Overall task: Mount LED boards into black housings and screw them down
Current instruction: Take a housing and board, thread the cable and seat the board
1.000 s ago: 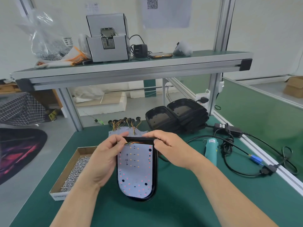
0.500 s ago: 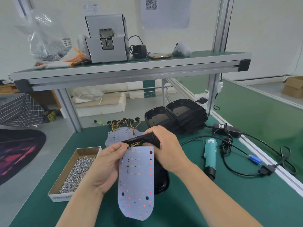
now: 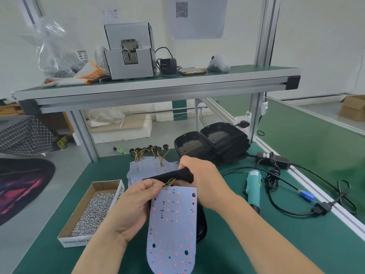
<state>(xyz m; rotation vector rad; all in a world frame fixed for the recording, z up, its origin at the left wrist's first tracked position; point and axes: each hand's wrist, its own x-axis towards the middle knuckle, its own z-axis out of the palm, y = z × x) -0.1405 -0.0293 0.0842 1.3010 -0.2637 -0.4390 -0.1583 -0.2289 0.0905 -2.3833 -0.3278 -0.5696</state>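
Note:
A pale LED board [image 3: 172, 228] with red and orange dots is lifted and tilted toward me. My left hand [image 3: 134, 206] pinches its top left edge beside the coloured wires [image 3: 169, 182]. Behind the board stands a black housing [image 3: 201, 224], tipped up on its lower end, mostly hidden. My right hand [image 3: 205, 180] grips the housing's upper rim [image 3: 177, 175]. The wires run from the board's top edge up to that rim.
A cardboard box of screws [image 3: 92, 210] sits at the left. Spare LED boards with wires [image 3: 150, 165] lie behind my hands, stacked black housings [image 3: 213, 143] beyond them. A teal electric screwdriver [image 3: 253, 186] and cables [image 3: 296, 186] lie at the right.
The board lay flat inside the housing a second ago. It has since been lifted out toward me, and the housing has been tipped upright by my right hand.

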